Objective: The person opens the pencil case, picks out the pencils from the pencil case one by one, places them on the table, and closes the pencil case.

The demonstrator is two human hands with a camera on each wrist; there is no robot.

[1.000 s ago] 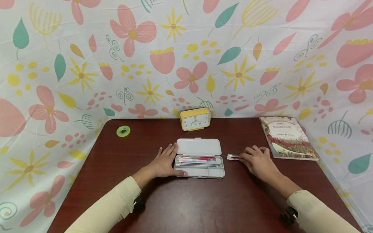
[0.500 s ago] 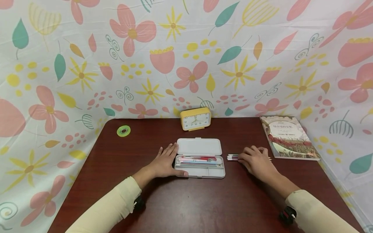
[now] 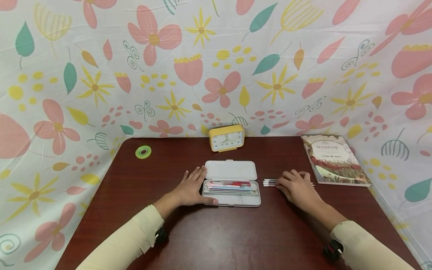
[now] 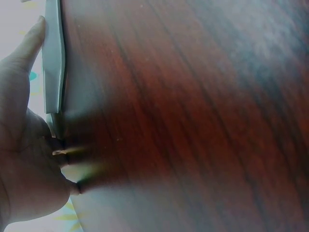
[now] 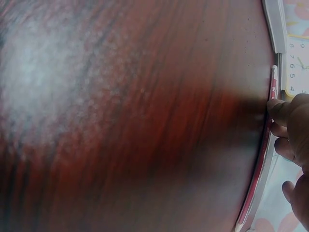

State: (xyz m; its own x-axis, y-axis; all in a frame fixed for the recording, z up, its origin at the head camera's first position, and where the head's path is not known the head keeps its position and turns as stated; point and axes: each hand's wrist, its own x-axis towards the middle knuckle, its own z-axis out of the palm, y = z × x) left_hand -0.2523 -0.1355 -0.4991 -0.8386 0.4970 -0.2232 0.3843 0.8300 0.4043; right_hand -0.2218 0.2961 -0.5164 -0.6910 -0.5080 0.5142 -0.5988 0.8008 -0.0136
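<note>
A white pencil case [image 3: 222,200] lies with its lid [image 3: 231,170] flipped back, several pens and pencils [image 3: 231,189] in its rear compartment. My left hand [image 3: 191,190] rests against the case's left end, fingers spread and thumb over the front rim. To the right of the case, a few pencils [image 3: 269,182] lie side by side on the table. My right hand [image 3: 297,188] bends over them and grips them at mid-length, hiding their middle. In the right wrist view, a red pencil [image 5: 260,166] with a pale tip runs beneath the fingertips [image 5: 276,110].
A yellow alarm clock [image 3: 227,138] stands behind the case. At the back right lies a book [image 3: 332,159], close beyond the right hand. A green roll of tape [image 3: 143,152] is at the back left. Floral cloth [image 3: 216,56] hangs around the dark wooden table [image 3: 216,236].
The right hand has shifted very slightly left around the pencils. The left hand and the pencil case have stayed in place.
</note>
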